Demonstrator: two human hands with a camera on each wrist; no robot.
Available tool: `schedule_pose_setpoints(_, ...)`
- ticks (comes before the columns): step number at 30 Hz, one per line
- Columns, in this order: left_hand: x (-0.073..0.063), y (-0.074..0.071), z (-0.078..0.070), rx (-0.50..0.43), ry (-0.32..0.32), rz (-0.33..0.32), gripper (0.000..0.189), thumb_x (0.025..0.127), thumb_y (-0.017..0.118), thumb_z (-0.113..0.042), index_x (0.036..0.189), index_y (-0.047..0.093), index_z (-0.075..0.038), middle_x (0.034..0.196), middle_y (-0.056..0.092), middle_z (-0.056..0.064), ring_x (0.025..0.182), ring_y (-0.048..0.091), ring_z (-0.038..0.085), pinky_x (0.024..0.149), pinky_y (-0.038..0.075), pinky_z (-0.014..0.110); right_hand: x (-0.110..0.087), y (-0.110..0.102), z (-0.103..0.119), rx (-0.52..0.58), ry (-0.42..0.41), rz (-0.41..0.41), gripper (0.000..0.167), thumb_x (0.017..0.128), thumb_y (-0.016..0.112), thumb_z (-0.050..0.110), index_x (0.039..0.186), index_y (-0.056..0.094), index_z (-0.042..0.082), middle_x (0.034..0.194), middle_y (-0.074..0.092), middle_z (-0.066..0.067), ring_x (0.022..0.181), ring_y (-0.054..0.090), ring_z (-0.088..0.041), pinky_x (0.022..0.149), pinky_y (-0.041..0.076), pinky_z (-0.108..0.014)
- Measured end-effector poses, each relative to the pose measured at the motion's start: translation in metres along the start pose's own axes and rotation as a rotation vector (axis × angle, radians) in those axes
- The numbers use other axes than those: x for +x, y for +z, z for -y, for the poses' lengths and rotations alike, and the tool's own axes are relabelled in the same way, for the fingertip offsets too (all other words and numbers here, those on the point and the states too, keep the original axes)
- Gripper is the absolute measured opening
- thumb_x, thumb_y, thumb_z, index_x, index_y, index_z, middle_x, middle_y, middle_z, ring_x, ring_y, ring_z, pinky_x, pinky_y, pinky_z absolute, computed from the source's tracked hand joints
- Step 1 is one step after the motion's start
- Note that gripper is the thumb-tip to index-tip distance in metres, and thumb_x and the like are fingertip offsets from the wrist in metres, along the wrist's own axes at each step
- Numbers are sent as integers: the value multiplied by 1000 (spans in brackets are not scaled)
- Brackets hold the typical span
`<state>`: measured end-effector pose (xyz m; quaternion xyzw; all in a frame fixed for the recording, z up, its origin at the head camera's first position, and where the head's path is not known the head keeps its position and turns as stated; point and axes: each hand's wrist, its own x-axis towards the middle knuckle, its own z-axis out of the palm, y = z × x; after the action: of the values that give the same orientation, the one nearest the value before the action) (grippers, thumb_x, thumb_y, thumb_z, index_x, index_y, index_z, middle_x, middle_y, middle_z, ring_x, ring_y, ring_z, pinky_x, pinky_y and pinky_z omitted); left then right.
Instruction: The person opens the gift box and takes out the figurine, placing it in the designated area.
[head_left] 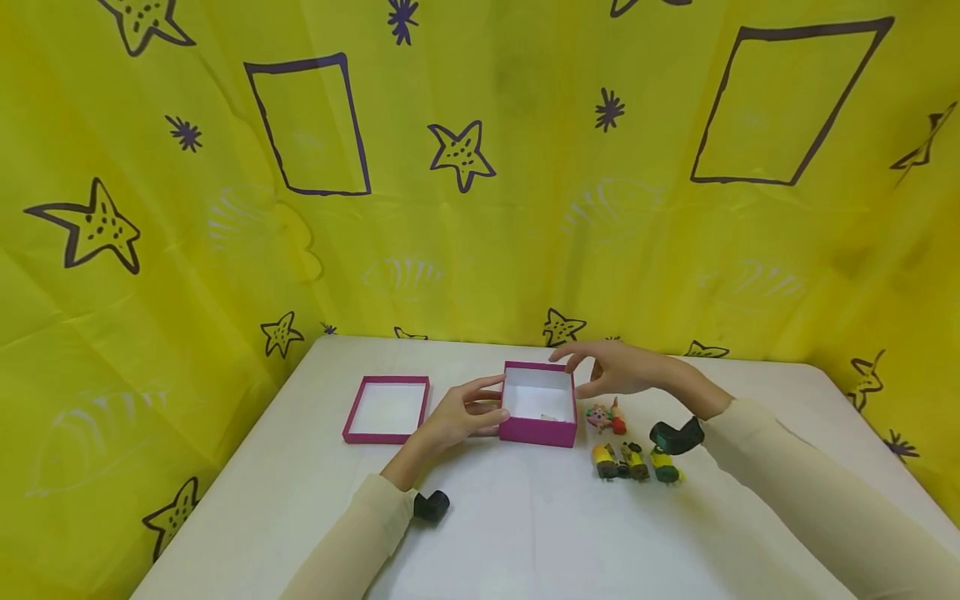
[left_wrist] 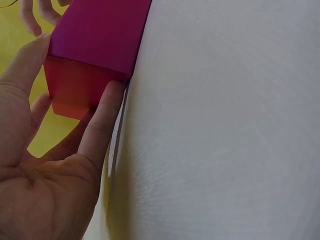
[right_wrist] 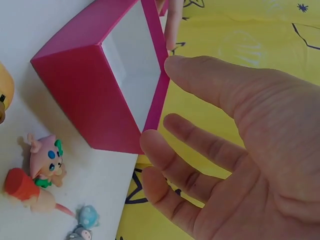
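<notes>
A magenta box (head_left: 538,432) with a white inside stands without its lid on the table, and something small and pale lies at the bottom near its front wall. My left hand (head_left: 457,412) holds the box by its left side, with the thumb at the front corner and the fingers spread over the side wall (left_wrist: 75,85). My right hand (head_left: 622,368) hovers at the back right of the rim (right_wrist: 162,95). Its fingers are bent loosely with nothing between them, and the thumb tip overlaps the rim in the right wrist view.
The matching lid (head_left: 425,408) lies upturned on the left. Right of the box sit a pink figurine (right_wrist: 46,157) and a red-potted one (right_wrist: 22,184). Several yellow-and-dark figurines (head_left: 604,461) stand nearer. Small blue (right_wrist: 88,216) and grey (right_wrist: 80,233) figures lie farther back. A yellow curtain (head_left: 480,233) hangs behind.
</notes>
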<state>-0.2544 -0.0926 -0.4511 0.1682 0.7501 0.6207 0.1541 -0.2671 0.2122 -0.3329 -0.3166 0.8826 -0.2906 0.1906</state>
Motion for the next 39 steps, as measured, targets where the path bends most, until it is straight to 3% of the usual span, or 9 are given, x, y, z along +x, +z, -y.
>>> schedule_pose_setpoints(10,1,0,-2,18,-16,-4,67,95,77,-25,155,48,-24,146,56,15,127,61,32,91,60,38,27,12,-1,-83,-41,22,51,92,78,12,140,59,8,122,66,-20,97,62,-29,81,59,-34)
schedule_pose_setpoints(20,2,1,-3,-30,-2,9,67,94,77,-21,155,48,-22,142,58,19,123,64,32,88,61,40,40,22,1,-201,-35,93,47,92,79,14,135,63,10,115,70,-14,104,62,-32,83,56,-39)
schedule_pose_setpoints(28,2,1,-3,-38,12,8,67,94,77,-19,155,49,-20,141,59,19,121,65,31,87,61,40,47,30,7,-249,90,155,44,90,80,13,130,67,22,111,70,-3,99,61,-22,87,56,-44)
schedule_pose_setpoints(39,2,0,1,-35,25,11,67,94,77,-17,155,49,-17,141,58,20,124,63,33,87,61,40,56,41,5,-263,156,252,40,92,70,-3,113,73,31,100,68,3,95,61,-20,78,59,-35)
